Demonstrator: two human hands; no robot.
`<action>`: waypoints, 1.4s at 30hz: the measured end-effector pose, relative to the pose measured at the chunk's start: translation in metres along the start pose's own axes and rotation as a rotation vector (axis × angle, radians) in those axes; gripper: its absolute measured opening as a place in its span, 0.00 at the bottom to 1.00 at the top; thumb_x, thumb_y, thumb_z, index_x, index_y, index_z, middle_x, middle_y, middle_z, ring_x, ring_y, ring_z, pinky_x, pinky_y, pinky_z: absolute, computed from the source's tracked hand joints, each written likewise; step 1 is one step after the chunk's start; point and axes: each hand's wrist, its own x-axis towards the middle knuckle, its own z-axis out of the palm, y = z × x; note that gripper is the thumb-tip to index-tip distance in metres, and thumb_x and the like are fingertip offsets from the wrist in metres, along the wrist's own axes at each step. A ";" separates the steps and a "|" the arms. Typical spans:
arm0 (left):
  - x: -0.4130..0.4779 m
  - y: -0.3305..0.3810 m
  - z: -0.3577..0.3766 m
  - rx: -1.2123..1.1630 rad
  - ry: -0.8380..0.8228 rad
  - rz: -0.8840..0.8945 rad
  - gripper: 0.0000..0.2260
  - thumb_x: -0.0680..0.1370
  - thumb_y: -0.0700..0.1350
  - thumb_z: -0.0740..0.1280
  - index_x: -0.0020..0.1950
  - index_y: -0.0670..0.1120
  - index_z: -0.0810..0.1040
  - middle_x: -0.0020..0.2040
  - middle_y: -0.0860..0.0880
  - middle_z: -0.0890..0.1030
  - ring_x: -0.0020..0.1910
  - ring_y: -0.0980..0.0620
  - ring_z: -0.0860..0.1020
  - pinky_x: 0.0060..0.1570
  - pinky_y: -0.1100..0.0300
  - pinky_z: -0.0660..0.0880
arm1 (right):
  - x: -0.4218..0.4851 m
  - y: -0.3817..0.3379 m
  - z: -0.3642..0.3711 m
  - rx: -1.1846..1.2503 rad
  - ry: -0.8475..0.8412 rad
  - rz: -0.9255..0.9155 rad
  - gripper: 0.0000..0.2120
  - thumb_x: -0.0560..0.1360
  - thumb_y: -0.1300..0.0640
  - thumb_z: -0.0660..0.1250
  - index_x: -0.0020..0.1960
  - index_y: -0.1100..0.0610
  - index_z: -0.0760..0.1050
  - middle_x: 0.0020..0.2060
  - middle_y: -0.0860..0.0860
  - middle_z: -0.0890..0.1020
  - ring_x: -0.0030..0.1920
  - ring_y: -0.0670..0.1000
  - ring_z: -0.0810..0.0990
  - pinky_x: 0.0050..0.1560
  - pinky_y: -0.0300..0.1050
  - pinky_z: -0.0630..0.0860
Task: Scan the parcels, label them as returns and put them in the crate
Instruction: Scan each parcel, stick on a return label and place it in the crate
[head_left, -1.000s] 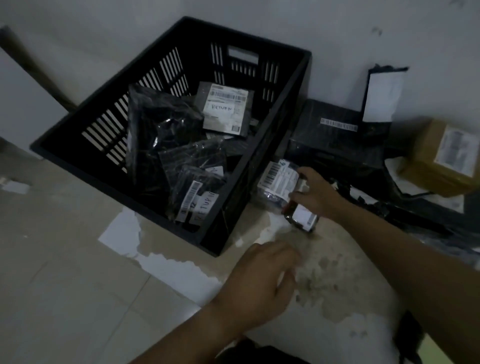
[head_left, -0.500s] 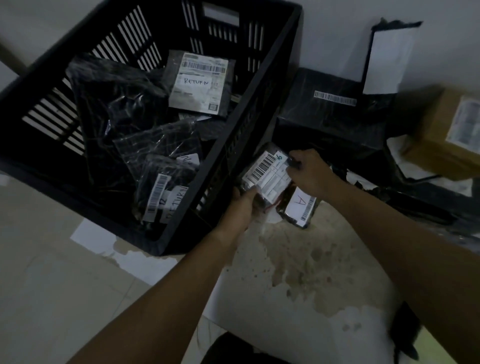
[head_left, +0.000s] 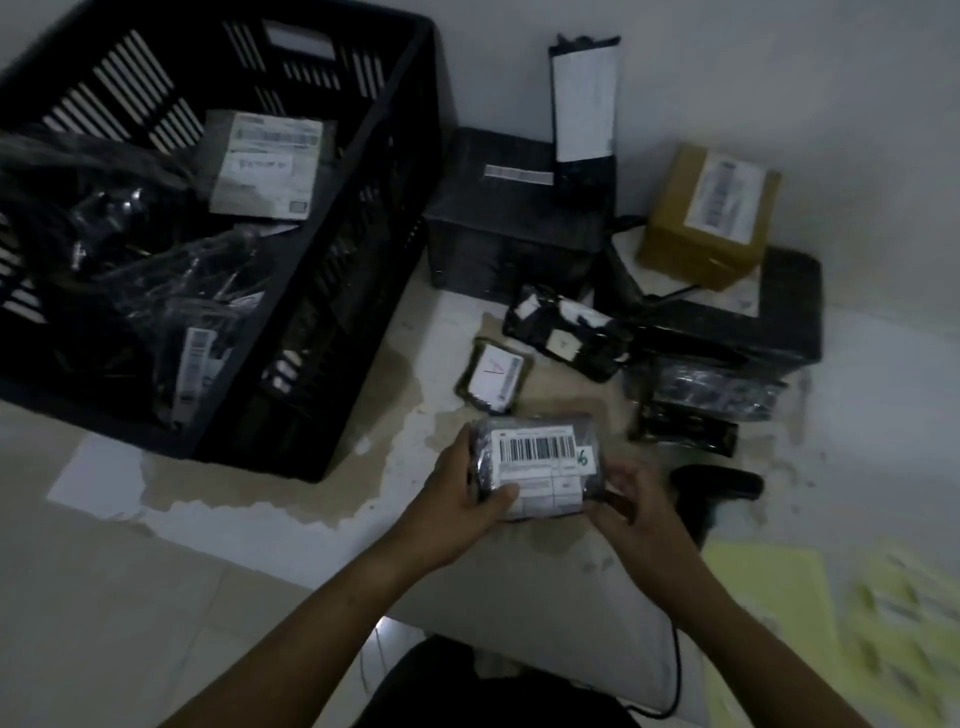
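Observation:
A small dark parcel (head_left: 537, 462) with a white barcode label is held above the floor in both hands. My left hand (head_left: 460, 491) grips its left end, thumb on the label. My right hand (head_left: 631, 501) holds its right end. The black slatted crate (head_left: 374, 171) stands at the upper left with several bagged parcels inside, one showing a handwritten label (head_left: 267, 163). A small parcel marked "A" (head_left: 493, 376) lies on the floor just beyond the held one.
Against the wall stand a black box (head_left: 498, 234), a brown carton (head_left: 706, 213) on a dark box (head_left: 748, 322), and wrapped dark parcels (head_left: 566, 332). A black scanner (head_left: 717, 486) with a cable lies right of my hands. Yellow label sheets (head_left: 841, 623) lie at lower right.
Both hands have lifted the barcode parcel from beside the crate and brought it toward me. The view has shifted right, showing the scanner and yellow sheets.

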 end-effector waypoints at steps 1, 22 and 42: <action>0.002 0.000 0.010 0.000 -0.028 -0.008 0.26 0.81 0.51 0.68 0.71 0.68 0.57 0.68 0.64 0.69 0.66 0.67 0.71 0.65 0.69 0.72 | -0.003 0.011 -0.004 -0.001 -0.014 0.016 0.16 0.78 0.60 0.68 0.63 0.51 0.68 0.59 0.41 0.74 0.57 0.35 0.74 0.48 0.31 0.76; 0.002 -0.011 0.040 -0.138 -0.075 -0.177 0.33 0.82 0.49 0.66 0.78 0.66 0.48 0.63 0.67 0.73 0.60 0.69 0.72 0.62 0.63 0.75 | 0.016 0.083 -0.067 -0.161 0.448 0.322 0.32 0.72 0.57 0.76 0.66 0.65 0.61 0.51 0.61 0.77 0.46 0.61 0.78 0.42 0.52 0.74; -0.009 -0.027 0.048 0.032 -0.001 0.084 0.38 0.76 0.40 0.75 0.72 0.65 0.56 0.69 0.58 0.74 0.65 0.64 0.76 0.62 0.64 0.76 | -0.131 -0.022 -0.001 -0.030 -0.007 0.125 0.05 0.79 0.52 0.68 0.53 0.52 0.77 0.33 0.53 0.85 0.31 0.47 0.83 0.30 0.34 0.74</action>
